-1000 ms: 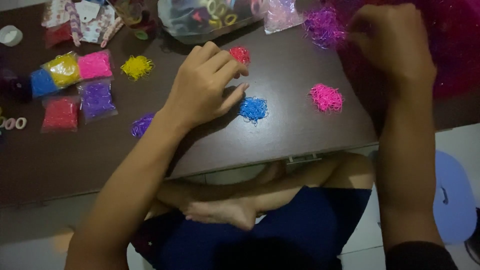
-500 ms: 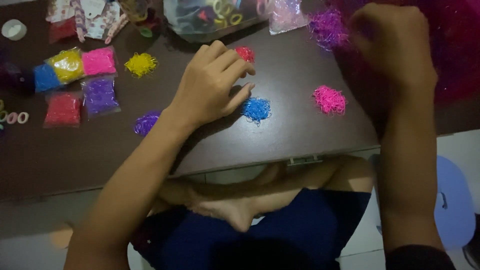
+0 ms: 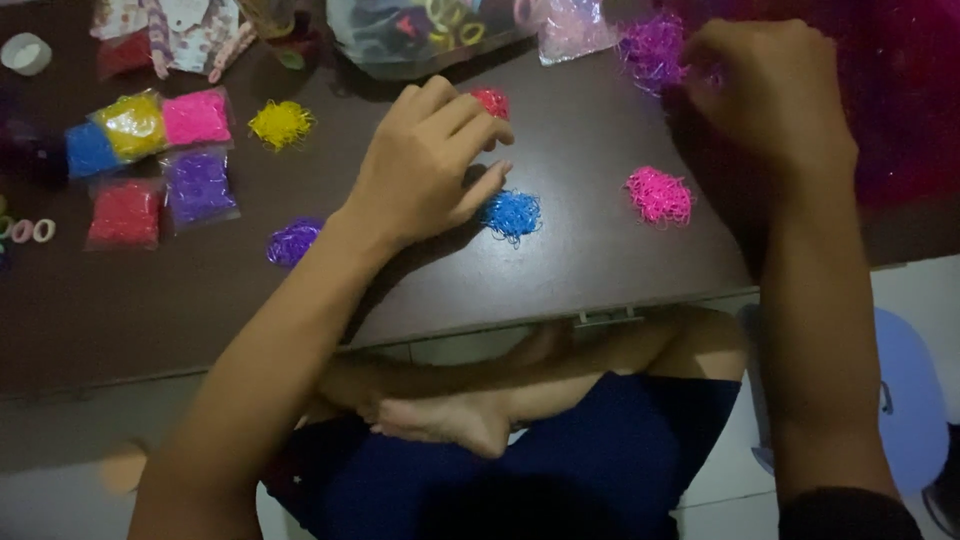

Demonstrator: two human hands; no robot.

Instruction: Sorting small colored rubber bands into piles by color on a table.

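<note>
My left hand [image 3: 425,165] rests on the dark table [image 3: 580,270] with its fingers bent. Its fingertips lie between a small red pile of tiny elastic bands [image 3: 492,100] and a blue pile [image 3: 512,213], touching the blue pile's edge. Nothing shows in that hand. My right hand [image 3: 775,90] is at the far right, fingers curled down beside a magenta-purple pile [image 3: 652,48]; its fingertips are hidden. A pink pile [image 3: 660,195] lies between the two hands.
A yellow pile [image 3: 280,122] and a violet pile [image 3: 292,240] lie to the left. Small filled bags, yellow [image 3: 132,122], pink [image 3: 196,117], blue [image 3: 90,148], red [image 3: 125,213] and purple [image 3: 200,187], sit at far left. A clear plastic bag [image 3: 420,30] stands at the back. My crossed legs are under the table edge.
Both hands stay about where they were. The left hand's fingers have crept slightly toward the red pile.
</note>
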